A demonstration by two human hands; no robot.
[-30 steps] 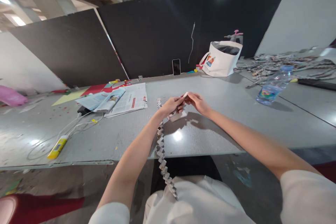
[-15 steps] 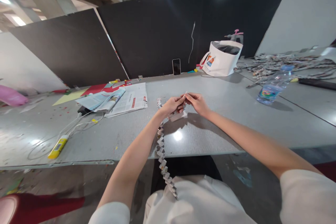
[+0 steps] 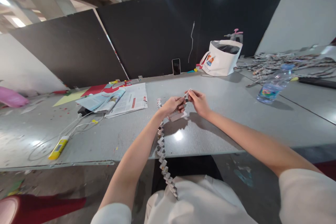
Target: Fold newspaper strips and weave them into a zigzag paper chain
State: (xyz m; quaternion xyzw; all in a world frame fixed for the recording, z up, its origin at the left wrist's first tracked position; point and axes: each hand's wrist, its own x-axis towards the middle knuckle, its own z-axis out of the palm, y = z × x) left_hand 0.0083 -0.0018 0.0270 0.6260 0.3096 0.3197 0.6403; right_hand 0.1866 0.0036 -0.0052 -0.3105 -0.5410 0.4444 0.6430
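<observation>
A small folded newspaper strip [image 3: 186,96] is pinched between my two hands above the grey table. My left hand [image 3: 173,105] is closed on its lower left part. The fingertips of my right hand [image 3: 200,103] are closed on its upper right end. Under my hands lie some flat pale paper pieces [image 3: 179,116], partly hidden by my left hand. A zigzag chain of folded paper [image 3: 161,147] passes beneath my left wrist, over the table edge and down onto my lap.
Newspapers [image 3: 131,101] and coloured sheets lie to the left, near a yellow glue stick [image 3: 58,147] and white cables. A phone [image 3: 176,67] leans on the black partition. At right stand a white bag [image 3: 223,59] and a water bottle [image 3: 274,87], before rolled paper sticks [image 3: 273,64].
My right hand has shifted slightly right, away from my left fingertips. More of the folded strip now shows between them. The chain and the flat paper pieces stay in place.
</observation>
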